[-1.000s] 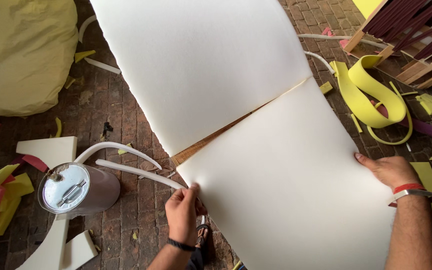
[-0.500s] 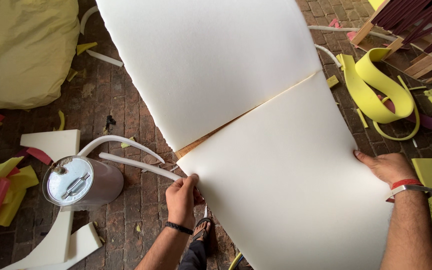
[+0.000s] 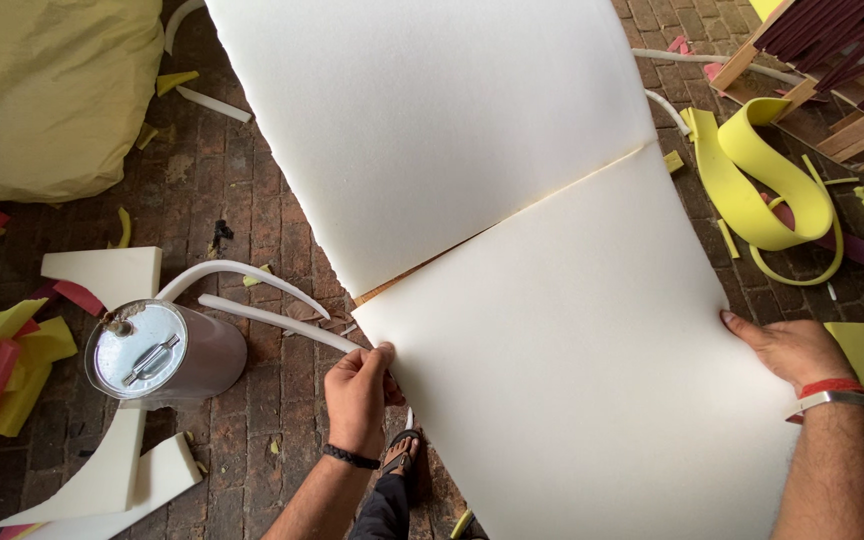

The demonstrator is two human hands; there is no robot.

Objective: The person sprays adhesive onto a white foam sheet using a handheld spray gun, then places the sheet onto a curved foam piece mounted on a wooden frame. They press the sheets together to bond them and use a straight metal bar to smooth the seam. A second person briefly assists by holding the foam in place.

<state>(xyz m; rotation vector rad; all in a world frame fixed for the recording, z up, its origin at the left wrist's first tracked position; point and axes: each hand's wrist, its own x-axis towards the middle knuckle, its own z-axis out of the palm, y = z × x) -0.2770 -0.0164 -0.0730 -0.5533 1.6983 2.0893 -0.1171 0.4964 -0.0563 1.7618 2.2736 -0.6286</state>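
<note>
Head camera, looking down over a brick floor littered with offcuts: from my remote seat I see two large white foam sheets lying edge to edge, the near sheet spread in front of the person and the far sheet above it, a narrow seam running diagonally between them. The left hand sits at the near sheet's left edge, close to its upper corner, fingers curled shut and pinching that edge; a thin white foam strip ends just beside the knuckles. The right hand rests on the sheet's right edge, fingers flattened and spread on the surface rather than clamped, thumb tip touching the foam. A metal can with a handled lid stands left of the left hand, among white foam scraps. A curled yellow foam band lies beyond the right hand, and a sandalled foot shows below the left wrist.
</note>
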